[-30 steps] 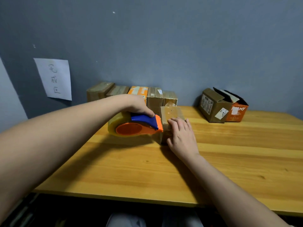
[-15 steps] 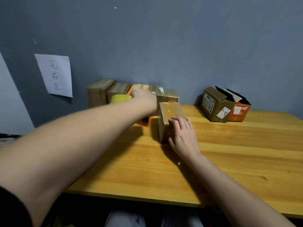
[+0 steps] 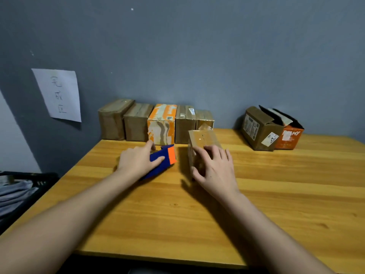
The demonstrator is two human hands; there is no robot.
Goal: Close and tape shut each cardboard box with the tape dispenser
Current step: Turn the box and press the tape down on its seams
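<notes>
1. A small taped box (image 3: 203, 142) is held on the table (image 3: 276, 194) by the right hand (image 3: 214, 168); its fingers are curled over the box's top and near side, and the thumb is pressed to the box's left face.
2. Just left of that grip, the tape dispenser (image 3: 163, 157) is lain on the table, and its blue handle is covered by the left hand (image 3: 138, 162). The fingers are laid fairly straight across it; whether they are wrapped round it cannot be told.
3. Beyond both hands, a row of five closed boxes (image 3: 156, 121) is stood against the grey wall (image 3: 197, 56), one of them orange.
4. Well to the right of the held box, two open boxes (image 3: 270, 129) are set side by side, flaps up.
5. Far left of the grips, a paper sheet (image 3: 59, 93) with handwriting is fixed to the wall.
</notes>
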